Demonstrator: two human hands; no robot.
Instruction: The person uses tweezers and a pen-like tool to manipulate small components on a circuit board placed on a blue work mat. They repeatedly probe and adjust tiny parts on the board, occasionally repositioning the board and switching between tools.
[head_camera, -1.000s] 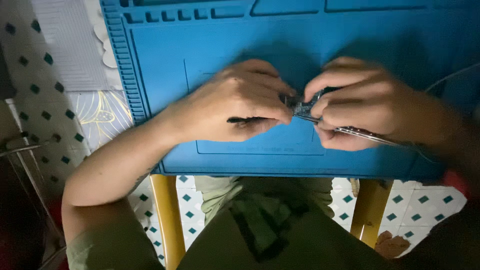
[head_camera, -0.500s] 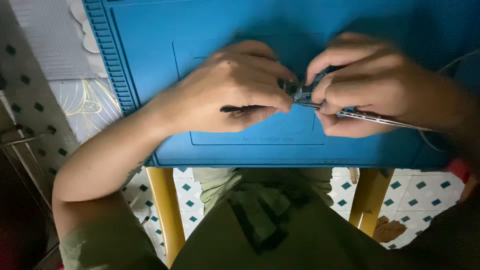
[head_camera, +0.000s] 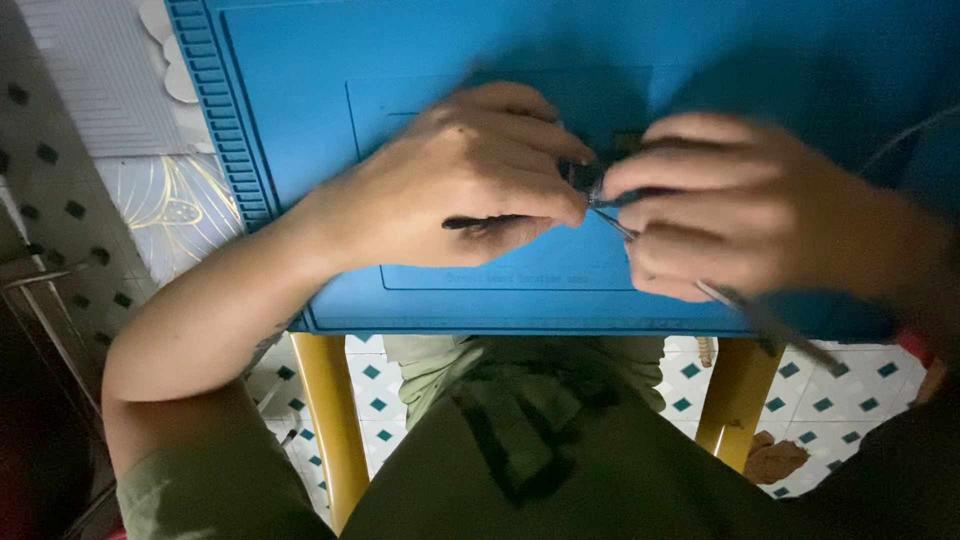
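Observation:
My left hand (head_camera: 470, 190) and my right hand (head_camera: 730, 220) meet over a blue work mat (head_camera: 300, 110). Between the fingertips sits a small dark part (head_camera: 585, 180), pinched by my left thumb and fingers and mostly hidden. My right hand grips thin metal tweezers (head_camera: 730, 305), whose tips point at the small part and whose handle runs down to the right past the mat's front edge. The right hand is blurred by motion.
The mat has a ribbed left border (head_camera: 215, 110) and lies on a table with yellow legs (head_camera: 330, 420). White-and-teal tiled floor (head_camera: 385, 380) shows below. A white ribbed sheet (head_camera: 90, 70) lies left of the mat. My olive clothing (head_camera: 520, 450) fills the bottom.
Both hands have stayed joined around the small part. The view has shifted a little, so the hands sit slightly higher and further right in frame. The right hand is now blurred.

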